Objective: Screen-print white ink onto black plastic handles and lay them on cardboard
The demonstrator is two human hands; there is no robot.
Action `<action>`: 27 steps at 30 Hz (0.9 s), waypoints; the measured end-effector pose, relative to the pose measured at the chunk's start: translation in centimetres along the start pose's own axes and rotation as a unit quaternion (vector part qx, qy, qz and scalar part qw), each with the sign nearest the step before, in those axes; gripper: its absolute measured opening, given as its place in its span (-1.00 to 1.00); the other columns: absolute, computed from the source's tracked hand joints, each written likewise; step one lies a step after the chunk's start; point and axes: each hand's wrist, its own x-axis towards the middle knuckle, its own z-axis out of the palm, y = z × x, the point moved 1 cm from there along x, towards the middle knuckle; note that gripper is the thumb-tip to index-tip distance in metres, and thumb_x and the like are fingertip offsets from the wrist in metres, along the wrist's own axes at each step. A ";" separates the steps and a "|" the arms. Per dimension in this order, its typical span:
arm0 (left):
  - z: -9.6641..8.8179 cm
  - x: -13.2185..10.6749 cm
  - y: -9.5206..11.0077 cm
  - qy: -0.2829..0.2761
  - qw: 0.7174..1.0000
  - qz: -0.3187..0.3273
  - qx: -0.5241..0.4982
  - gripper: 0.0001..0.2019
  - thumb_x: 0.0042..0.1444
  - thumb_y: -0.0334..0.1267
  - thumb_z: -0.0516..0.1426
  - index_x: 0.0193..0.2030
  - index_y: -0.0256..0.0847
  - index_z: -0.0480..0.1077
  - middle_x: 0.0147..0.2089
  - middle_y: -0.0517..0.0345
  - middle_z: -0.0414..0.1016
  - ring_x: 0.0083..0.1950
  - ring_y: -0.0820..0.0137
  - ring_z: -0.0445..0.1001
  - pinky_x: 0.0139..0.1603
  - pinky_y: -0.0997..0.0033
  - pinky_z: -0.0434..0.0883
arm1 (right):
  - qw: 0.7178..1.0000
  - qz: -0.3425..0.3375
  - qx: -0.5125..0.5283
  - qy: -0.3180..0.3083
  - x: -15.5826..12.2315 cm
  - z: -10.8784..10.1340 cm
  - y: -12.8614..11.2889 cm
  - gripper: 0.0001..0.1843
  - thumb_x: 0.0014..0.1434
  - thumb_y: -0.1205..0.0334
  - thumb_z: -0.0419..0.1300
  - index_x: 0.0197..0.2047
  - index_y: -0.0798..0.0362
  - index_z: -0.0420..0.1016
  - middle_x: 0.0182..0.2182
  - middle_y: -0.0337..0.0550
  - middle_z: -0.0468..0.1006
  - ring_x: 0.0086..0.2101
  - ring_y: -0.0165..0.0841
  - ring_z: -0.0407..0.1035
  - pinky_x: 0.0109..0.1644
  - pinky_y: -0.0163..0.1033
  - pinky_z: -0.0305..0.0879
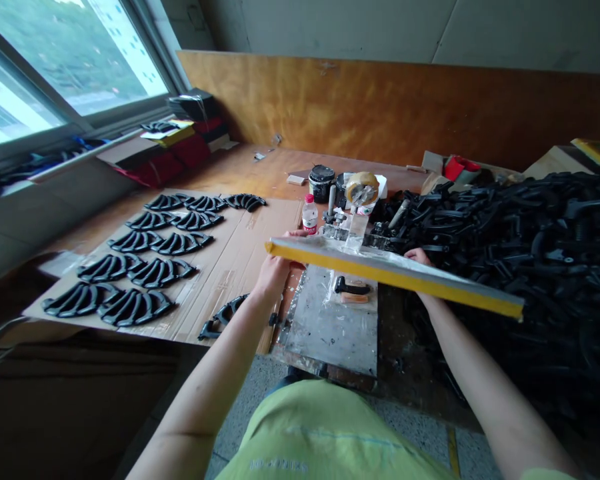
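Observation:
My left hand (275,267) grips the left end of a printing screen frame (395,275) with a yellow front edge, which is lifted and tilted toward me. My right hand (423,263) holds the frame's underside near its middle, fingers mostly hidden behind it. Under the raised frame lies a grey metal plate (330,327) with one small black plastic part (353,288) resting on it.
Several rows of curved black plastic parts (140,267) lie on cardboard (230,267) at the left. A big heap of black parts (530,240) fills the right. A water bottle (309,215), ink jar (321,182) and tape roll (362,189) stand behind the frame.

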 end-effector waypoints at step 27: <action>-16.1 -17.0 -16.2 0.393 0.888 -0.238 -0.013 -0.48 0.01 0.25 0.08 -0.23 -0.24 0.29 -0.29 0.05 0.51 -0.42 0.44 0.48 -0.50 0.51 0.36 | 0.815 -0.482 0.060 -0.317 -21.0 15.0 -21.1 -0.76 0.25 0.24 0.11 -0.03 0.04 0.45 -0.18 -0.08 0.49 -0.11 -0.24 0.28 -0.01 -0.14 0.25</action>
